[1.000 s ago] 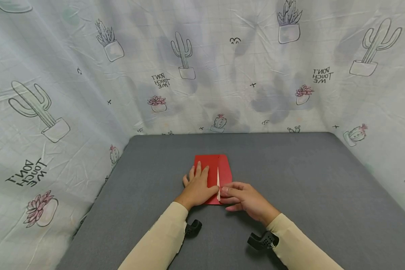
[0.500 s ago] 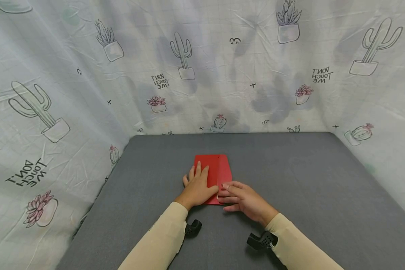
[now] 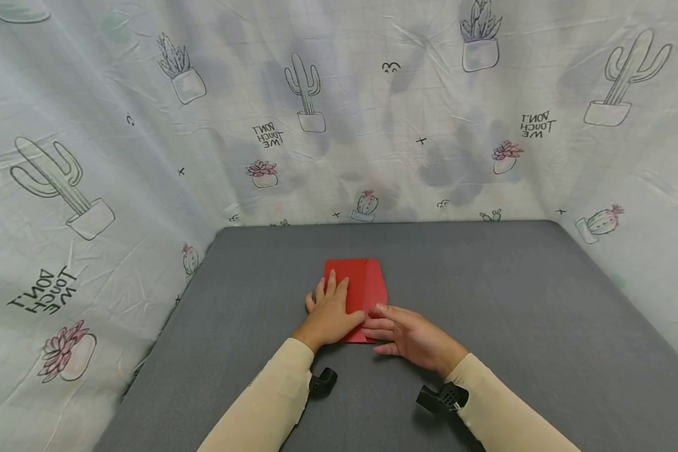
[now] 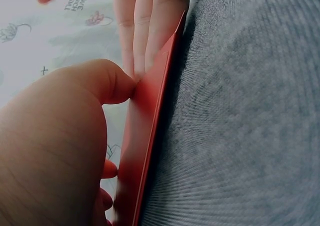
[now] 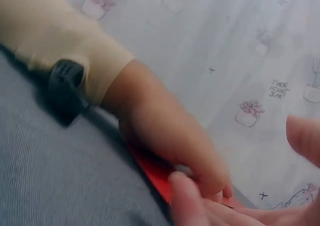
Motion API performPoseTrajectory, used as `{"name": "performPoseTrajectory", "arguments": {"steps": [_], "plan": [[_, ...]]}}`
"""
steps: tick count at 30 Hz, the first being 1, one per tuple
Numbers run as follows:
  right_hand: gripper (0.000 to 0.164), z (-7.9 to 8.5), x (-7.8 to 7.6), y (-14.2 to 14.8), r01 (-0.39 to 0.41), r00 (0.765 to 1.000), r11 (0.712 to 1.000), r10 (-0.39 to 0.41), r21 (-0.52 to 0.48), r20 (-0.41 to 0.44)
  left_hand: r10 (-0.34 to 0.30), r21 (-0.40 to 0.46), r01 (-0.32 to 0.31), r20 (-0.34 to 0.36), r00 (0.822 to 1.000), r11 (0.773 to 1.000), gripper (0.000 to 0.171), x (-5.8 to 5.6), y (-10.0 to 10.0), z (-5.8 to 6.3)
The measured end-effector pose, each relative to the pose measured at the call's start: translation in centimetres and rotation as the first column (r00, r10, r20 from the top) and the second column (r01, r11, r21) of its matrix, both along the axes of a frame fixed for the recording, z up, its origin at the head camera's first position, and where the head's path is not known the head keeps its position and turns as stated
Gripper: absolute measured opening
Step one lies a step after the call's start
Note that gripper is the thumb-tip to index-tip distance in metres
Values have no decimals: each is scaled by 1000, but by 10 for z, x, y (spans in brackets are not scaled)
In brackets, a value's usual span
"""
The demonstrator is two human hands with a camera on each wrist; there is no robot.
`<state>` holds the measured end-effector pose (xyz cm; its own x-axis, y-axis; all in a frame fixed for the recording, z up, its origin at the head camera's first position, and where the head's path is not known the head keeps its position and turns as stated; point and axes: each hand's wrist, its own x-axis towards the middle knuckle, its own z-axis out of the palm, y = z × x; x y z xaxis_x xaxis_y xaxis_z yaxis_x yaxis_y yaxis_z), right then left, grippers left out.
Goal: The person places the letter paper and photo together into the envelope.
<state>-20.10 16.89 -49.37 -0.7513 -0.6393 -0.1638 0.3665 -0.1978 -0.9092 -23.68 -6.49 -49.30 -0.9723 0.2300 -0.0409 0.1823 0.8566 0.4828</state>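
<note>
A red paper envelope (image 3: 356, 276) lies flat on the grey table, its lighter red flap (image 3: 376, 282) spread out to the right. On the envelope's body rests my left hand (image 3: 329, 319), fingers spread and thumb pressing near the flap's fold. My right hand (image 3: 418, 338) is at the near end of the flap, its fingers straight and its thumb raised apart from them. In the left wrist view those straight fingers (image 4: 145, 31) lie against the red paper (image 4: 145, 121), just past the left thumb. Whether anything is inside the envelope is hidden.
The grey table (image 3: 514, 295) extends around the envelope on all sides. A white cloth (image 3: 339, 157) printed with cacti hangs behind it and at both sides. Black wrist cameras (image 3: 443, 397) stick out beneath both forearms.
The white gap along the flap's fold has gone from sight. My right fingers, earlier bent at the fold, have straightened, and the thumb has lifted. My left hand has stayed in place.
</note>
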Motion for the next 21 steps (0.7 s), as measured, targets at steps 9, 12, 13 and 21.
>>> {"name": "performPoseTrajectory", "arguments": {"steps": [9, 12, 13, 21], "plan": [[49, -6, -8, 10, 375, 926, 920, -365, 115, -98, -7, -27, 7, 3, 1000, 1000, 89, 0, 2, -1], [43, -7, -11, 13, 463, 885, 877, -452, 126, -111, -14, -53, 14, 6, 1000, 999, 81, 1, 1, 0], [42, -7, -11, 13, 480, 876, 868, -467, 128, -119, -14, -66, 14, 4, 1000, 998, 78, 0, 1, 0], [32, -12, -15, 12, 567, 809, 797, -492, 207, -322, 12, -106, -17, -50, 999, 994, 61, 0, 2, 0]]}}
